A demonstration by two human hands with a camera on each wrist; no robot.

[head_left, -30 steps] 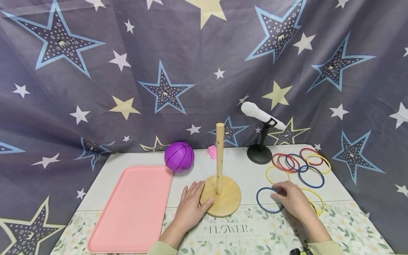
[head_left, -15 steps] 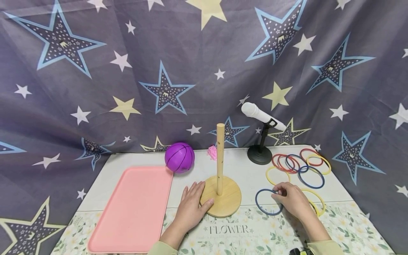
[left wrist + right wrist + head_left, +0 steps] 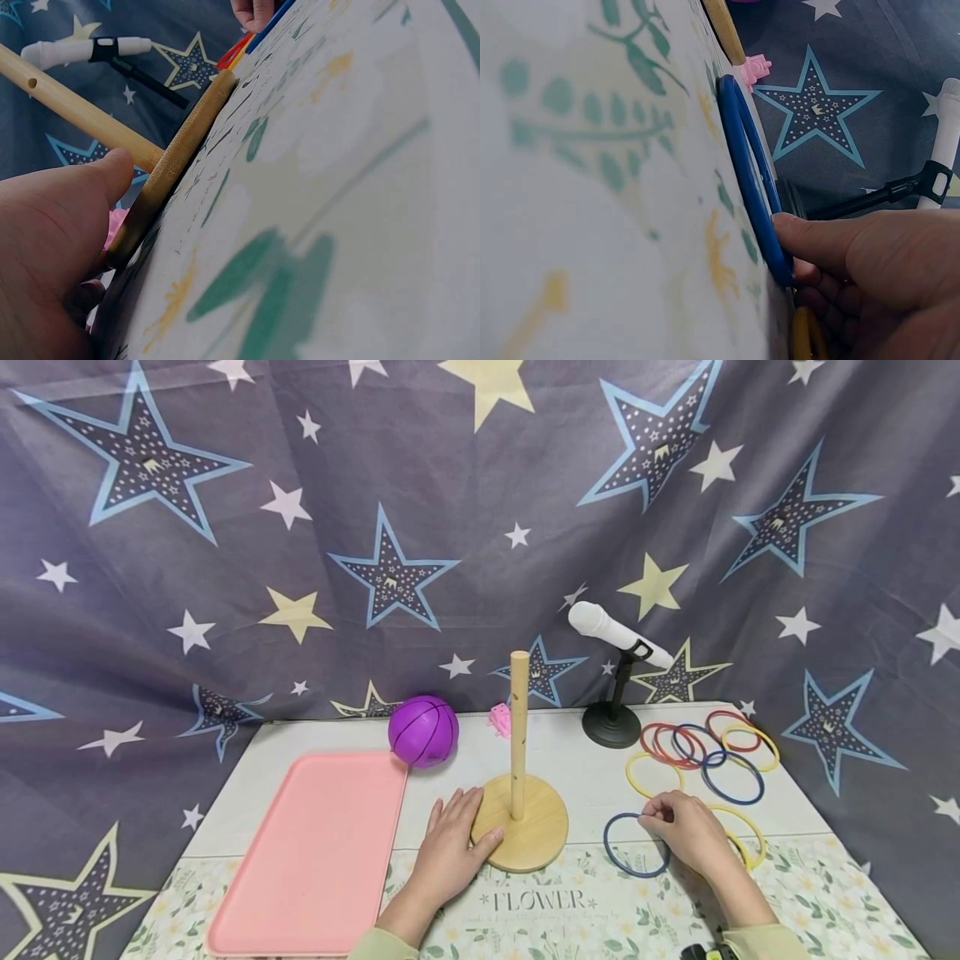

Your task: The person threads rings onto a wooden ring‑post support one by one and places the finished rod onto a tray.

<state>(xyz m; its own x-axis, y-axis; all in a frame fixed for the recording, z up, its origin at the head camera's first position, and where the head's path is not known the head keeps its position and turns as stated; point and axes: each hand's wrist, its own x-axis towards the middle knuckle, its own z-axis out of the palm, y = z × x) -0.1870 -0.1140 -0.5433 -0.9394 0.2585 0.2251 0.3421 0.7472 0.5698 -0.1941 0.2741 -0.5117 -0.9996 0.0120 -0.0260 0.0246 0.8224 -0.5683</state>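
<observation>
Just pinching thin blue plastic ring (image 3: 742, 161) in right hand (image 3: 688, 831), near yellow rings (image 3: 801, 334); resting straight-fingered left hand (image 3: 450, 839) on round pale-wood base (image 3: 536, 839) with upright wooden peg (image 3: 518, 735).

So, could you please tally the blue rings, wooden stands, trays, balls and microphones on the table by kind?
Blue rings: 3, one pinched by the right hand
Wooden stands: 1
Trays: 1
Balls: 1
Microphones: 1
Total: 7

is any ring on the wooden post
No, in the head view the wooden post shows bare from its top down to its round base.
</observation>
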